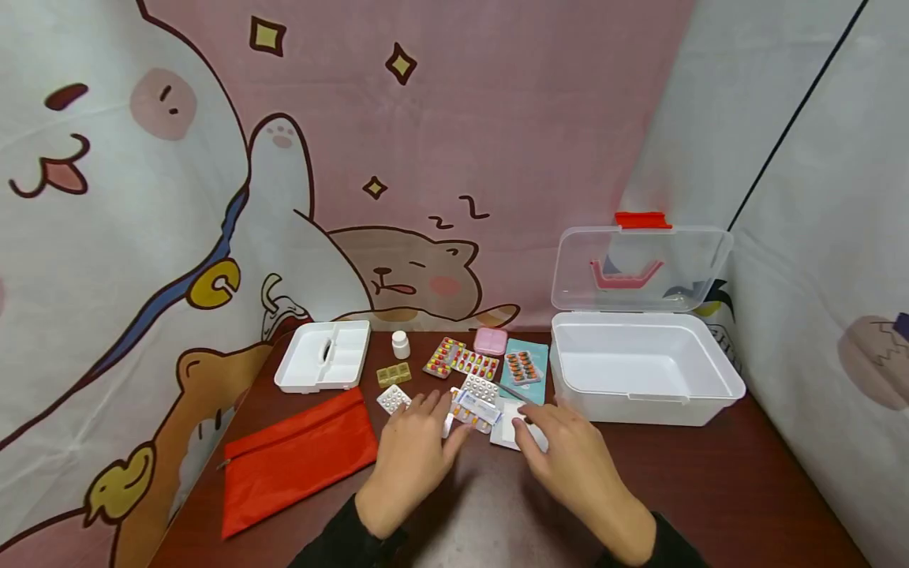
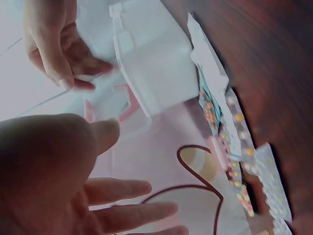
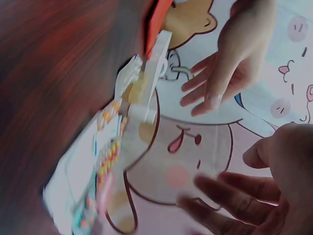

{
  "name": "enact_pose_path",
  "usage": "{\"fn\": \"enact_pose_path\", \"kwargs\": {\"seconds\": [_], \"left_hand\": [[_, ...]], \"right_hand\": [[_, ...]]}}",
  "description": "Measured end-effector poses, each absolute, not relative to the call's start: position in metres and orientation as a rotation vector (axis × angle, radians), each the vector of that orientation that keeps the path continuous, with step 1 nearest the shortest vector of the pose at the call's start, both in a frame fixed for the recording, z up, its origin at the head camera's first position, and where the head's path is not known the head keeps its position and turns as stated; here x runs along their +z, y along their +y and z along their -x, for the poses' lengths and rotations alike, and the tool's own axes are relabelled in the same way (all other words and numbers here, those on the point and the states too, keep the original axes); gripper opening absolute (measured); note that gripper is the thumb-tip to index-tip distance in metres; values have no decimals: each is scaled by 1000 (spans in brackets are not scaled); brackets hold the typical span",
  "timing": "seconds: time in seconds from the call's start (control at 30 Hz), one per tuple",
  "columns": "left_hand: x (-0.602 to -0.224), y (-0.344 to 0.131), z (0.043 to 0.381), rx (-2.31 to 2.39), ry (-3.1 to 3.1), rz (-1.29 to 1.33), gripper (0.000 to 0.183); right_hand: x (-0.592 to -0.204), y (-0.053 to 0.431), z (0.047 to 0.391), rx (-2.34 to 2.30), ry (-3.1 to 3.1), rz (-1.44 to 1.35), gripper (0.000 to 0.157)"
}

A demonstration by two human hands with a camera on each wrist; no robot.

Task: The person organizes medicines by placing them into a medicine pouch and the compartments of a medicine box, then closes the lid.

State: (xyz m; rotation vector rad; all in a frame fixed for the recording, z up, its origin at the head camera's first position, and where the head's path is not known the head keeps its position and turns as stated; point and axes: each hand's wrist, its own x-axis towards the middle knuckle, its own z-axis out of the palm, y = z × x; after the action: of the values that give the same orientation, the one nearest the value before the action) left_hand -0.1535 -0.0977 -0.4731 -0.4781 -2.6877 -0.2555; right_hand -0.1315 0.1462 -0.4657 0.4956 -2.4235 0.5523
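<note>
My left hand (image 1: 417,456) is held above the table with its fingers spread and nothing in its grasp. My right hand (image 1: 578,469) is also raised, fingers loosely bent; both look clear of the things in the wrist views. Between and beyond them lie several blister packs, including a white one (image 1: 393,399), a red-and-yellow capsule one (image 1: 476,364) and an orange capsule one (image 1: 521,368) on a light-blue packet (image 1: 534,353). A small white-and-blue tube or packet (image 1: 480,407) lies on other packs. White flat packets (image 1: 506,432) are partly hidden by the right hand.
A red zip pouch (image 1: 301,461) lies at left, before an open white case (image 1: 323,356). A white bottle (image 1: 401,345), yellow pill box (image 1: 394,374) and pink case (image 1: 491,341) stand behind. At right is a white box (image 1: 648,405), its clear lid (image 1: 642,268) raised.
</note>
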Motion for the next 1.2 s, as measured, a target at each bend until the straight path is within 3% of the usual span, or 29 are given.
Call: {"fn": "enact_pose_path", "kwargs": {"seconds": [0.07, 0.17, 0.23, 0.37, 0.63, 0.87, 1.2], "left_hand": [[-474, -105, 155, -277, -2617, 441, 47], [-474, -121, 158, -330, -2568, 341, 30], [-473, -135, 161, -359, -2563, 260, 26], [-469, -167, 167, -418, -2574, 115, 22], [-468, -248, 172, -443, -2737, -156, 25], [-470, -315, 176, -458, -2917, -365, 37], [-471, -374, 184, -341, -3218, -393, 50]], "right_hand": [[-463, 139, 132, 598, -2470, -505, 6], [-458, 123, 135, 654, -2580, -550, 25], [-455, 111, 137, 677, -2646, -600, 32], [-460, 85, 146, 709, -2735, -710, 27], [-495, 29, 158, 692, -2893, -836, 26], [-500, -8, 171, 768, -3030, -797, 27], [-507, -46, 185, 792, -3110, -707, 41]]}}
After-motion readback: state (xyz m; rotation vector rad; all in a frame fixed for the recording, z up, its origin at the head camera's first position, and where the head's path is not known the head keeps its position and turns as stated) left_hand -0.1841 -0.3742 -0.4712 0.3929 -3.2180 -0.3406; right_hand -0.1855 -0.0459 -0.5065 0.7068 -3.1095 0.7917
